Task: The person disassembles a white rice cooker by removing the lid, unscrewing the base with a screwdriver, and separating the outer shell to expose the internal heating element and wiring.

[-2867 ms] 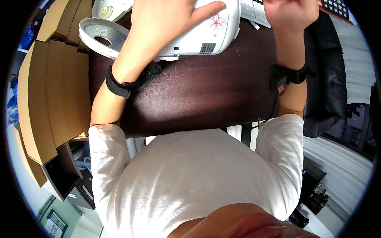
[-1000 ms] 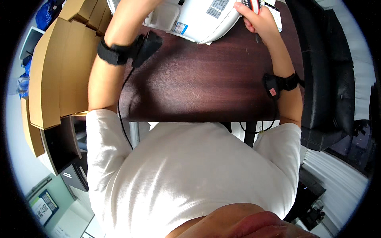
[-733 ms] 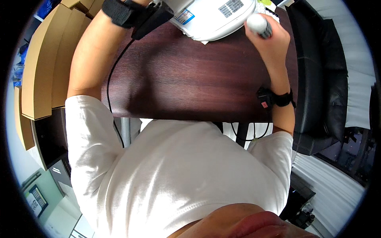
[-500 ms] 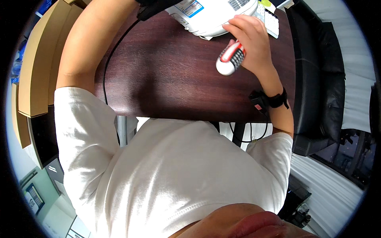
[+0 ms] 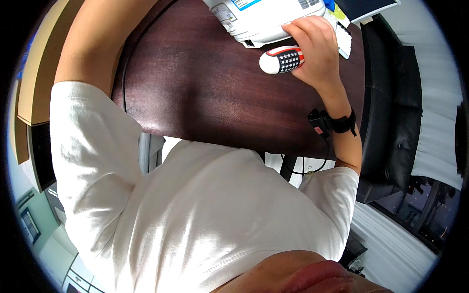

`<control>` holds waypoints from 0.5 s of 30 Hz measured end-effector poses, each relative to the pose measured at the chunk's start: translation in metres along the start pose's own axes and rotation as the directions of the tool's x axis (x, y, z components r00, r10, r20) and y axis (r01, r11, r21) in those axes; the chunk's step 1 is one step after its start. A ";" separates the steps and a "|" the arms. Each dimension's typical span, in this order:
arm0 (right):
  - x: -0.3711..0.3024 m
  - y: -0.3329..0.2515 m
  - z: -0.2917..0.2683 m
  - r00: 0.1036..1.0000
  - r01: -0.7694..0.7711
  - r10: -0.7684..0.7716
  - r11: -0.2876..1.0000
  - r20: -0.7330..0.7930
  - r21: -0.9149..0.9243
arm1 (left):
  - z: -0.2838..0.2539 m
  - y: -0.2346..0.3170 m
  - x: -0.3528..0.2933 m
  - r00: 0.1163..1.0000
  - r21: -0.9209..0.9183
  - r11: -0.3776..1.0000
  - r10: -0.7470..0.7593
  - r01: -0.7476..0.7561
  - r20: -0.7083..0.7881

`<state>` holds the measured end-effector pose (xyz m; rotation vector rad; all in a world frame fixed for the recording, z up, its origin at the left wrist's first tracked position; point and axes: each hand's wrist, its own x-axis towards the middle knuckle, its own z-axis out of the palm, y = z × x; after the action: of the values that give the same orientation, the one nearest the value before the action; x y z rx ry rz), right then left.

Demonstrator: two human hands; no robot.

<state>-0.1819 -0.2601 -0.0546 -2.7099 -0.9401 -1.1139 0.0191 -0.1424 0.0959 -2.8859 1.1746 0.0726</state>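
Note:
My right hand [image 5: 317, 46] is closed round a rounded object [image 5: 281, 59] with a smooth white end, a navy patch of white stars and red-and-white stripes; its far end is hidden in my palm. The fingertips lie over the near edge of a white plastic machine [image 5: 264, 22] with a blue-edged label, and I cannot tell whether they touch it. A black strap with a small box [image 5: 332, 122] goes round my right wrist. My left forearm runs out past the top edge, so the left hand is out of view.
The dark wood table [image 5: 210, 97] bears all this. A black cable [image 5: 124, 88] crosses its left side. A white keyed device [image 5: 344, 41] and a dark screen [image 5: 364, 7] are at the far right. Cardboard boxes [image 5: 44, 73] stand left; a black sofa [image 5: 391, 112] is on the right.
The striped object has turned from slanting to nearly level, its white end now pointing left. My left hand's black strap has gone out past the top edge as the view shifted.

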 end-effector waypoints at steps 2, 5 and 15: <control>0.008 -0.001 0.000 0.999 0.023 -0.023 1.000 -0.026 0.012 | -0.003 -0.005 -0.001 0.998 -0.019 1.000 -0.007 0.009 0.066; 0.023 -0.003 0.000 0.996 0.074 -0.073 0.997 -0.047 0.031 | -0.006 -0.015 -0.011 0.997 -0.056 0.998 -0.011 0.015 0.083; 0.051 0.003 -0.002 0.994 0.107 -0.106 0.993 -0.013 0.040 | 0.002 -0.040 -0.032 0.995 -0.157 0.985 -0.060 0.072 0.082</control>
<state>-0.1532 -0.2364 -0.0194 -2.6464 -1.1053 -1.1128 0.0243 -0.0915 0.0960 -3.0254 1.1074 0.2862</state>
